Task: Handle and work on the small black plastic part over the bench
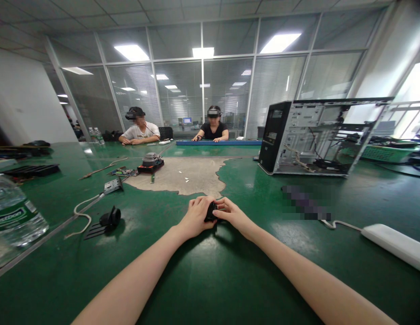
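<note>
A small black part (pixel 210 211) is held just above the green tabletop, straight ahead of me. My left hand (pixel 197 215) curls around it from the left, with the fingers over its top. From the other side, the thumb and fingertips of my right hand (pixel 234 216) grip its right side. The hands cover most of the part, so I cannot tell its kind. To the left lies a black plastic piece (pixel 110 218) with a round cup and flat prongs.
An open computer case (pixel 318 137) stands at the right. A white power strip (pixel 396 246) lies at the near right, and a water bottle (pixel 18 216) stands at the left. A fan-like cooler (pixel 151 162) sits farther back. Two people (pixel 213 128) sit across the table.
</note>
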A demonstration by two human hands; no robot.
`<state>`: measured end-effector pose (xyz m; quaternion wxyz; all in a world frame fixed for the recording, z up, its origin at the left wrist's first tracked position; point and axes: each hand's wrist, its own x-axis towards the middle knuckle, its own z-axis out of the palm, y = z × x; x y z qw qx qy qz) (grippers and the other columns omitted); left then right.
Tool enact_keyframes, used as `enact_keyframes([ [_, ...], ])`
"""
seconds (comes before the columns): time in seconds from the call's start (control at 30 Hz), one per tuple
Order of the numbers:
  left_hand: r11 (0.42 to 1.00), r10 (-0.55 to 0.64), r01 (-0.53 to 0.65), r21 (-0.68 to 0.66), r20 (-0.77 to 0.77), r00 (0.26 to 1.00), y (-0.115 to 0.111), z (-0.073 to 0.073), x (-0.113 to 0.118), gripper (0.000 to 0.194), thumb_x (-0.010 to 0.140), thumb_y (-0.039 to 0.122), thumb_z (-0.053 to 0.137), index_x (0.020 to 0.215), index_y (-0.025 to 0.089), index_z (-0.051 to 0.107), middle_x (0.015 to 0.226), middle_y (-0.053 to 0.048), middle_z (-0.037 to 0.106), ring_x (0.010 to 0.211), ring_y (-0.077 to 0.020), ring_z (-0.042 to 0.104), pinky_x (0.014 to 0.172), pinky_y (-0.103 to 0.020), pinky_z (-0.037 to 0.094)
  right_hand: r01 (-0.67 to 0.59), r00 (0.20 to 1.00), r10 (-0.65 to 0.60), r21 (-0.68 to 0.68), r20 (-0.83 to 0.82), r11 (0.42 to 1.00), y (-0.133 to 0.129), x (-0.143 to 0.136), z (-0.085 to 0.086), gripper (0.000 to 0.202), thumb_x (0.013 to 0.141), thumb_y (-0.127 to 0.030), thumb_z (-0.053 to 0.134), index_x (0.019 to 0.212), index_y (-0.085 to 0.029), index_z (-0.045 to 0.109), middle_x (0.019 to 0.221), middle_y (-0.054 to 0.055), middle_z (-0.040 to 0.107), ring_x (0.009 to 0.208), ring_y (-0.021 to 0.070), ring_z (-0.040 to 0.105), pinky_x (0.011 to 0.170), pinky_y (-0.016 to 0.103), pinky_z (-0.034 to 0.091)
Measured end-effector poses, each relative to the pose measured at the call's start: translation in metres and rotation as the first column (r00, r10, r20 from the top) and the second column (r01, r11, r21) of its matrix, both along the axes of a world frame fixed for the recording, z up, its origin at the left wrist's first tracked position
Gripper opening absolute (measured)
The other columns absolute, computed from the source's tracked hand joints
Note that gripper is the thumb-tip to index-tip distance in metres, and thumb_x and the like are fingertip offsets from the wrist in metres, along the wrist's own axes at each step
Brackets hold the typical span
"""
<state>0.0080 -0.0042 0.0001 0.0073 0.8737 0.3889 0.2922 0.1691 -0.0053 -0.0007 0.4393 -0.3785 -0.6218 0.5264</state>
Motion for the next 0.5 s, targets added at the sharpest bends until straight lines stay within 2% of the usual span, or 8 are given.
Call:
enact_keyframes([
  [0.1,1.000,0.000,0.000,-0.008,-0.004,1.000,-0.001,0.001,0.000,0.057,0.063,0.022,0.061,0.113,0.024,0.034,0.113,-0.005,0.046,0.106,-0.0234,0.037,0.086,-0.038,0.028,-0.020,1.000,0.020,-0.008,-0.019,1.000,-0.006,-0.001,0.006,0.035,0.059,-0.031,0.068,0.085,-0.021,0.047,0.077,-0.002,0.056,0.074,0.0132,0.054,0.070,0.030,0.043],
  [0.17,1.000,0.003,-0.003,-0.011,-0.005,1.000,-0.001,0.002,0.000,0.057,0.063,0.022,0.061,0.113,0.024,0.034,0.113,-0.006,0.046,0.106,-0.0238,0.038,0.086,-0.038,0.028,-0.006,0.999,0.006,-0.010,-0.033,1.000,-0.008,-0.002,0.007,0.031,0.062,-0.034,0.066,0.084,-0.021,0.047,0.077,-0.002,0.056,0.074,0.0130,0.055,0.070,0.029,0.043],
  [0.3,1.000,0.010,-0.010,-0.006,-0.007,1.000,-0.001,0.002,0.000,0.057,0.063,0.023,0.061,0.114,0.023,0.034,0.113,-0.006,0.046,0.106,-0.0240,0.038,0.086,-0.038,0.028,0.028,0.999,-0.028,-0.005,-0.037,1.000,-0.003,-0.003,0.001,0.028,0.068,-0.039,0.060,0.087,-0.020,0.049,0.079,0.000,0.057,0.075,0.0131,0.055,0.072,0.030,0.044],
  [0.4,1.000,0.016,-0.016,-0.009,0.000,1.000,0.000,0.000,0.000,0.058,0.063,0.023,0.061,0.113,0.024,0.034,0.112,-0.005,0.046,0.106,-0.0239,0.038,0.086,-0.038,0.028,0.049,0.998,-0.049,-0.012,-0.028,0.999,0.001,-0.002,-0.004,0.031,0.066,-0.038,0.062,0.088,-0.019,0.050,0.085,0.002,0.057,0.079,0.0140,0.055,0.073,0.031,0.044],
  [0.5,1.000,0.014,-0.014,-0.014,0.002,1.000,0.001,0.000,0.000,0.058,0.063,0.023,0.061,0.113,0.025,0.034,0.112,-0.005,0.046,0.106,-0.0239,0.038,0.086,-0.038,0.028,0.028,0.999,-0.029,-0.019,-0.032,0.999,0.001,-0.002,-0.001,0.031,0.063,-0.036,0.064,0.085,-0.019,0.050,0.085,0.001,0.057,0.077,0.0138,0.055,0.072,0.031,0.044],
])
